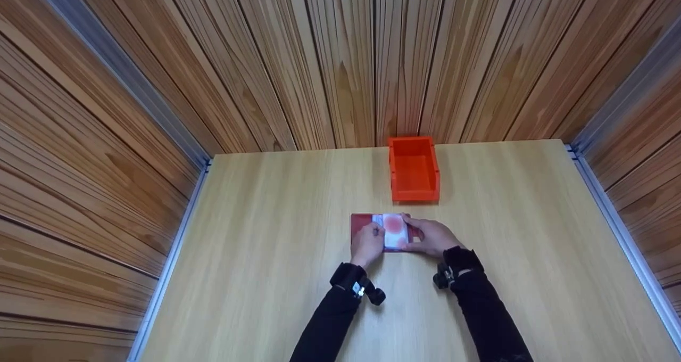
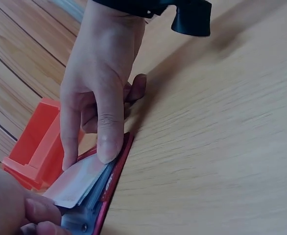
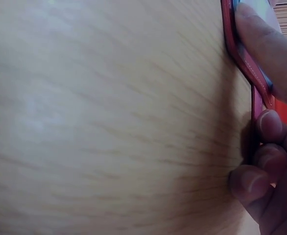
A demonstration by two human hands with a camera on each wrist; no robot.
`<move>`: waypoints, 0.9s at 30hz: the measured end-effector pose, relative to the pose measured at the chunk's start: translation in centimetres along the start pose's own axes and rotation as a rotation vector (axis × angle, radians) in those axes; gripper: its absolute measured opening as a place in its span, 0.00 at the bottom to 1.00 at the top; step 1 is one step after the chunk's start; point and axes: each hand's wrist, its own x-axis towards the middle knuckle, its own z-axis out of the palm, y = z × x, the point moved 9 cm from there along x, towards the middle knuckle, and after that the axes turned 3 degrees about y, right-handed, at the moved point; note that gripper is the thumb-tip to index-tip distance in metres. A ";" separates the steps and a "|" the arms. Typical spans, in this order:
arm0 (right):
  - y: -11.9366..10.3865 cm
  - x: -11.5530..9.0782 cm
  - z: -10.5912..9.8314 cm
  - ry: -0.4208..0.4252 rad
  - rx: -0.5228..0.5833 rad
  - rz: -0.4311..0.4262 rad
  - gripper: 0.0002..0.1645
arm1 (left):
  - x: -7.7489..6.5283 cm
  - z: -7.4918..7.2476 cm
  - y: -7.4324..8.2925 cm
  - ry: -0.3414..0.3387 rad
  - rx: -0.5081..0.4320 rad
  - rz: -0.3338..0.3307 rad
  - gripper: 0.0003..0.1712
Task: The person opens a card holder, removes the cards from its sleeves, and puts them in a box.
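Observation:
A red card holder [image 1: 359, 221] lies opened on the table, with white stitching along its edge in the right wrist view. Clear sleeves [image 2: 98, 188] are fanned inside it. Over them is a white and pink card [image 1: 394, 233], tilted slightly up in the left wrist view. My right hand [image 1: 433, 236] holds the card between thumb and index finger at opposite edges, the other fingers curled beside the red cover. My left hand [image 1: 368, 241] has curled fingers at the card's left side, pinching at the sleeves; its fingertips are partly hidden.
An orange-red open bin [image 1: 415, 196] stands just behind the card holder. The pale wooden table [image 1: 266, 218] is bounded by wood-plank walls [image 1: 346, 85] and grey metal rails [image 1: 173, 250]. Both wrists carry black straps with small cameras.

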 end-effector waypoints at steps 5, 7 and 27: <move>-0.1 0.0 0.0 0.017 0.007 -0.023 0.53 | 0.0 -0.7 -0.8 0.029 -0.042 0.008 0.08; -0.3 0.0 0.0 0.018 0.011 -0.035 0.52 | 0.0 -1.2 -1.4 0.041 -0.057 -0.006 0.08; -0.2 -0.2 0.0 -0.010 0.011 0.008 0.55 | -0.4 -4.4 -2.8 0.102 -0.093 0.005 0.09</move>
